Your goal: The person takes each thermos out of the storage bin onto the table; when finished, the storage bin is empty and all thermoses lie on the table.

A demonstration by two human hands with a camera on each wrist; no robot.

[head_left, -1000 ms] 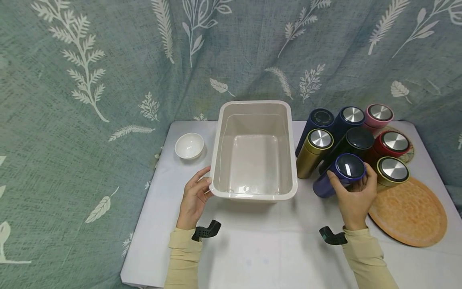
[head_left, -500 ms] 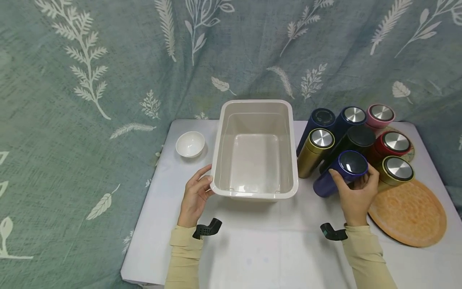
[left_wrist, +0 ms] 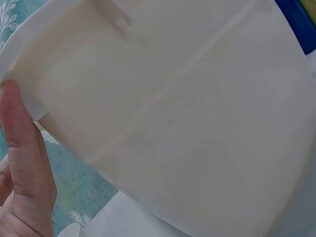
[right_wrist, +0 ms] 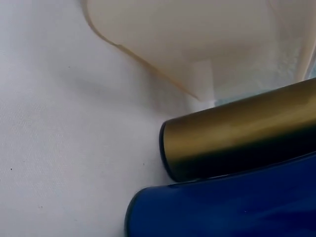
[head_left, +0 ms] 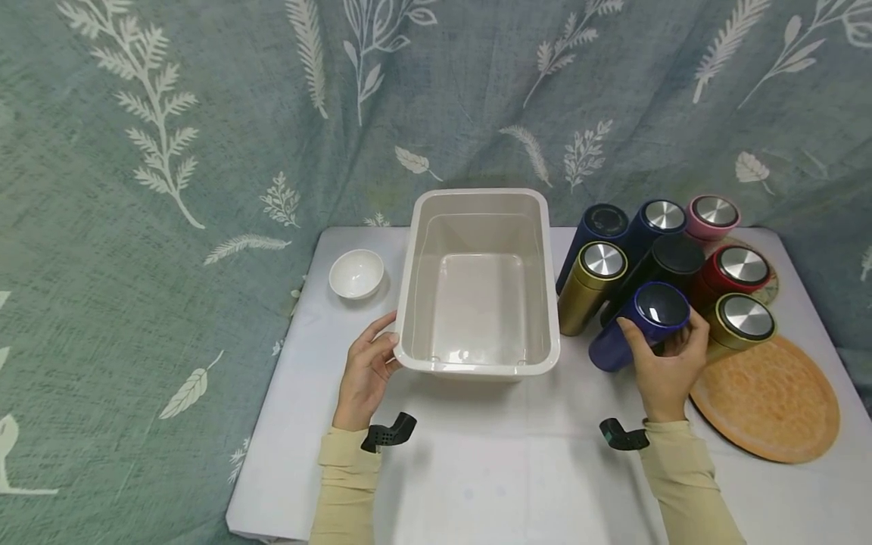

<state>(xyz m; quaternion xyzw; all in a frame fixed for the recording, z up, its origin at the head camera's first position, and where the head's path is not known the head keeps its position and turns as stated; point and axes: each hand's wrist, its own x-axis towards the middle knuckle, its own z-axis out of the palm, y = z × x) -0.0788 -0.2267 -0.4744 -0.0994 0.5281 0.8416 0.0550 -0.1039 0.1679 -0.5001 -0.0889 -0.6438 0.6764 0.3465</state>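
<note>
My right hand (head_left: 671, 371) grips a blue thermos bottle (head_left: 613, 348), thumb on its near side and fingers round the right, just below the dark glossy lid. In the right wrist view the blue bottle's lower end (right_wrist: 217, 212) lies alongside a gold thermos bottle (right_wrist: 232, 133); the hand is out of that view. At the left front corner of a beige plastic bin (head_left: 477, 371), my left hand (head_left: 364, 375) touches the rim with thumb and fingers extended. The left wrist view shows a straight finger (left_wrist: 19, 143) with its tip at the rim. Nothing shows inside the bin.
Close around the held bottle stand several more: gold (head_left: 579, 303), dark green (head_left: 674, 261), red (head_left: 722, 276), pink (head_left: 711, 219), navy (head_left: 575, 246) and another gold (head_left: 732, 333). A round tan board (head_left: 770, 409) lies right. A white bowl (head_left: 356, 275) sits left of the bin.
The blue bottle's lid has shifted slightly away from me within the right hand's grip. The gold bottle beside that hand has moved a little right. The left hand stays at the bin.
</note>
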